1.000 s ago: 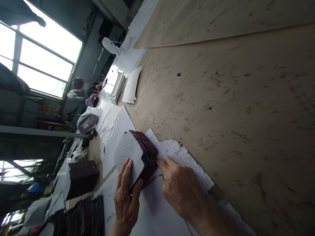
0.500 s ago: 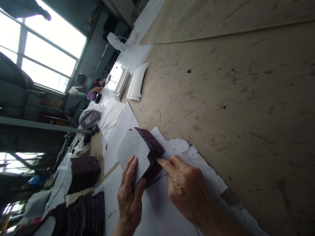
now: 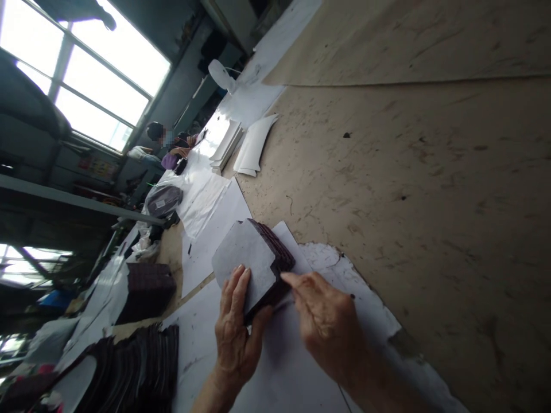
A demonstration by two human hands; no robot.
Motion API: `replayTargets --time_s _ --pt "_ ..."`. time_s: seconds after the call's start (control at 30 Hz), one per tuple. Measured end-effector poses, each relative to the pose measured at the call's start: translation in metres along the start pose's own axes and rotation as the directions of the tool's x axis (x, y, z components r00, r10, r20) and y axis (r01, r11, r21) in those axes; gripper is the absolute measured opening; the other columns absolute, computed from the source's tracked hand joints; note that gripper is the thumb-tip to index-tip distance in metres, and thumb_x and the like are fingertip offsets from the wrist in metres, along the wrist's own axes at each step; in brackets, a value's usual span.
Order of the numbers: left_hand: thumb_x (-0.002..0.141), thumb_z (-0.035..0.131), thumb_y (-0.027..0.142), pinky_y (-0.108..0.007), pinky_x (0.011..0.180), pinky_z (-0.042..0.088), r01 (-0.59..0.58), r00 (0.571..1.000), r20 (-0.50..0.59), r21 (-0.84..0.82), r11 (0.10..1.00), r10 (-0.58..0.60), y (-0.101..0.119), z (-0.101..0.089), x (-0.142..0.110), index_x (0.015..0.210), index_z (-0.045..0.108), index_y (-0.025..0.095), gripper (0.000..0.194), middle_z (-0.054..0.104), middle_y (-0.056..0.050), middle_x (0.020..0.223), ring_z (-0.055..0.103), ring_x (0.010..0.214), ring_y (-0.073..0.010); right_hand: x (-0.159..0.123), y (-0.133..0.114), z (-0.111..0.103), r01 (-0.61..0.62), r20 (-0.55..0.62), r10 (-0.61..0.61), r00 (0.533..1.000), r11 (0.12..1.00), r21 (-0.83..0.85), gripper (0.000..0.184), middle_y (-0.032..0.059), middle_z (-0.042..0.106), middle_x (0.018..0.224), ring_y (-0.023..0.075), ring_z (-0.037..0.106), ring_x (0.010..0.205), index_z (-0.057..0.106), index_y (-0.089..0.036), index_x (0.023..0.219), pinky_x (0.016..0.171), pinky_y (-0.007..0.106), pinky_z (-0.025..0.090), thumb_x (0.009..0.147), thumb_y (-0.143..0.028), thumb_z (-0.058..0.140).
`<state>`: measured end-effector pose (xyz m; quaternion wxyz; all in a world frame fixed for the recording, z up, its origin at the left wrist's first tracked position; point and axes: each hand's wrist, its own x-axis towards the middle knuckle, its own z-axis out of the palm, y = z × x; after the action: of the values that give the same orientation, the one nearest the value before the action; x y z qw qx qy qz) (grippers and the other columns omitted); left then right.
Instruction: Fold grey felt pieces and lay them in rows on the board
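A stack of dark maroon cut pieces, its top sheet pale grey, sits tilted on white paper in the head view. My left hand lies over its lower left part, fingers flat on the top face and thumb against the near side, gripping it. At the notched right edge is my right hand, its index finger reaching to the dark side of the stack and the other fingers curled in. Whether a small tool sits in that hand is hidden.
White paper covers the table under the stack. To the left stand another dark stack and a row of curved dark pieces. Farther off are white cut sheets, a plastic-wrapped bundle, a white fan and a seated person.
The whole view has shifted a little to the right. My right fingertip is now closer to the stack's top layer at the notch, and less of the layered side shows.
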<state>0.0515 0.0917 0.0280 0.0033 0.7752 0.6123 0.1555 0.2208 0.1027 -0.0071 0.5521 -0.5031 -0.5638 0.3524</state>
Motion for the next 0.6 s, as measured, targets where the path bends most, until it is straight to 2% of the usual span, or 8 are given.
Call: replayTargets --time_s 0.07,0.13,0.3,0.43,0.6 --pt "0.081 0.053 0.034 -0.05 0.106 0.026 -0.027 1.0 -0.013 0.008 1.0 0.027 0.002 0.0 0.002 0.135 0.029 0.026 0.059 0.036 -0.009 0.139 0.034 0.128 -0.0268 0.002 0.001 0.0 -0.109 -0.08 0.116 0.99 0.99 0.087 0.031 0.0105 0.064 0.081 0.0193 0.059 0.075 0.064 -0.012 0.099 0.073 0.031 0.048 0.082 -0.018 0.039" --pt "0.08 0.055 0.034 -0.049 0.106 0.027 -0.049 0.999 -0.02 0.011 0.999 0.049 0.003 0.0 0.003 0.135 0.03 0.024 0.061 0.037 -0.01 0.139 0.034 0.127 -0.0273 0.004 -0.001 -0.002 -0.142 -0.083 0.152 0.985 0.983 0.119 0.027 0.0102 0.064 0.079 0.0196 0.059 0.072 0.065 -0.013 0.092 0.074 0.033 0.048 0.08 -0.022 0.042" --pt "0.081 0.053 0.033 -0.047 0.105 0.029 -0.088 0.995 -0.053 0.004 0.996 0.089 -0.001 0.0 0.003 0.133 0.032 0.022 0.057 0.04 -0.01 0.136 0.035 0.127 -0.0263 0.002 -0.012 -0.008 -0.239 0.044 0.235 0.971 0.949 0.207 0.019 0.0029 0.061 0.063 0.0132 0.053 0.05 0.065 -0.018 0.077 0.053 0.026 0.048 0.075 -0.025 0.048" --pt "0.084 0.049 0.031 -0.045 0.105 0.03 -0.082 0.994 -0.072 -0.028 0.996 0.079 -0.006 0.001 0.003 0.132 0.034 0.024 0.051 0.041 -0.008 0.136 0.035 0.127 -0.0245 -0.002 -0.016 -0.005 -0.371 0.162 0.338 0.927 0.886 0.277 0.023 -0.003 0.052 0.047 0.0098 0.045 0.037 0.067 -0.016 0.082 0.037 0.021 0.041 0.074 -0.025 0.047" --pt "0.086 0.046 0.029 -0.044 0.106 0.028 -0.089 0.992 -0.094 -0.067 0.994 0.082 -0.008 0.001 0.003 0.13 0.038 0.023 0.046 0.044 -0.008 0.135 0.038 0.126 -0.0229 -0.007 -0.017 0.004 -0.468 0.19 0.429 0.883 0.833 0.295 0.03 -0.0035 0.052 0.048 0.0084 0.044 0.037 0.067 -0.013 0.092 0.036 0.02 0.04 0.074 -0.029 0.049"
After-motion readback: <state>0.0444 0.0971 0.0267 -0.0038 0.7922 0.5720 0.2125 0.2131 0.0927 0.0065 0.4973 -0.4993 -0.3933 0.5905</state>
